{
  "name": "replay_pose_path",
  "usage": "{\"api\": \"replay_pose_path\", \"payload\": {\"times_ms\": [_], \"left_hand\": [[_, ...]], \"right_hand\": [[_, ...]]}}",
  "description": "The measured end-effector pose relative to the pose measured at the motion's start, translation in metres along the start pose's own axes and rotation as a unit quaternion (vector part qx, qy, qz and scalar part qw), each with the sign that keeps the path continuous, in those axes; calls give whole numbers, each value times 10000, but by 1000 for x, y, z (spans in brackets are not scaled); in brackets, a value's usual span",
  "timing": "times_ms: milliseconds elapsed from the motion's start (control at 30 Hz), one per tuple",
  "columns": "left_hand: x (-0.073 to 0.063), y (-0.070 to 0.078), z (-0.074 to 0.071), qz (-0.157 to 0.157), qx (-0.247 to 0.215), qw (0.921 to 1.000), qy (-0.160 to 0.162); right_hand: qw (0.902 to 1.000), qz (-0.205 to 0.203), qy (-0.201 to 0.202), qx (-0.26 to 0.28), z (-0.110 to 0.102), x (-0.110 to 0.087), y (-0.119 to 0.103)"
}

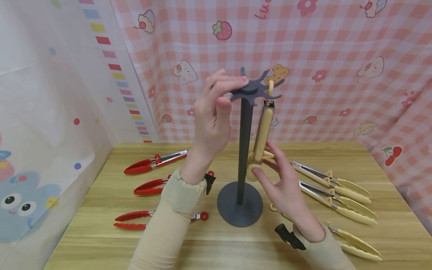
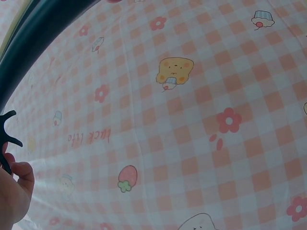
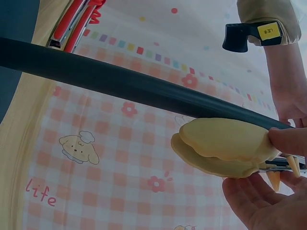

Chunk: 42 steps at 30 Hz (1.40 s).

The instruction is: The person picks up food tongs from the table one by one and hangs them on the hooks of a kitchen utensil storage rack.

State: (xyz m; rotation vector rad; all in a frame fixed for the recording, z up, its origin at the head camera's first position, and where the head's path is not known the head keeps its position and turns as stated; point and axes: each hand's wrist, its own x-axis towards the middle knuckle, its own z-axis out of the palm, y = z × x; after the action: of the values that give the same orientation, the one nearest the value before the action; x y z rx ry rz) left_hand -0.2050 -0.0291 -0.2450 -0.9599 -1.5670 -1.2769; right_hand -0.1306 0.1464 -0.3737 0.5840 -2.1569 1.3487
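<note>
Head view: gripping yellow tongs (image 1: pixel 263 137) just right of the stand (image 1: pixel 245 150) with right hand (image 1: pixel 284 183), fingers and thumb closed on the head end. Resting left hand (image 1: pixel 213 116) over stand's top, fingers mostly straight, no grip visible. Probably mid-hang: ring (image 1: pixel 270 87) up at hook arms (image 1: pixel 251 100), stand's right side; can't tell if seated. Likely calls for confirming the seat, then easing right fingers off. Beyond: loose yellow tongs (image 1: pixel 354 195) right of stand, red tongs (image 1: pixel 138 167) left, all on worktop (image 1: pixel 84 240).
</note>
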Motion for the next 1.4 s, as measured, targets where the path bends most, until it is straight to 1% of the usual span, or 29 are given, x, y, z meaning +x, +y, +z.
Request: {"api": "replay_pose_path", "payload": {"times_ms": [133,533,867,1133,1267,1400], "left_hand": [[0,0,0,12,-19,10000,6],[1,0,0,-16,-46,10000,-11],[0,0,0,-51,-36,10000,-32],[0,-1,-1,-7,-41,10000,-46],[3,-1,-5,79,-8,9997,-212],[8,-3,-13,196,52,9981,-588]], "right_hand": [[10000,0,-8,-44,0,0,-1],[9998,-210,61,-3,-1,1,0],[10000,-46,-5,-46,-4,1,-2],[9997,97,-71,-227,-4,0,-3],[9997,49,-76,-236,-5,0,-2],[9998,-56,-55,-209,-6,0,-1]]}}
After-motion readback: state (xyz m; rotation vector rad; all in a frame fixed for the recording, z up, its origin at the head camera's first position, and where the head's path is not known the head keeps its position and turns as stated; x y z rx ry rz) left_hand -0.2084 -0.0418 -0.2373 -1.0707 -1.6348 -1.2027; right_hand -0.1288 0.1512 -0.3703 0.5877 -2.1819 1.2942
